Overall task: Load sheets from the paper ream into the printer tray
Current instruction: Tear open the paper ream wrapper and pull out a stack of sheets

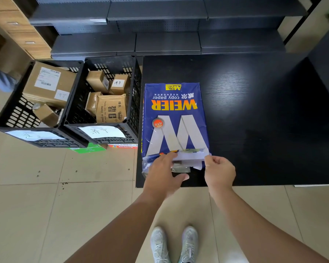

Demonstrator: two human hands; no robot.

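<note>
Blue paper ream [174, 118]: long axis away frm person, torn end nearest; left hand [164, 173] grips wrapper [147, 162], right hand [219, 170] pinches its edge.

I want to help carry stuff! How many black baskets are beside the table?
2. The left crate sits farthest from the dark table; the right crate stands between them, beside the table's edge. Others could be out of view.

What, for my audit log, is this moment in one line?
step: unwrapping ream | left hand: grips wrapper end | right hand: pinches wrapper flap | ream: flat on table
</note>
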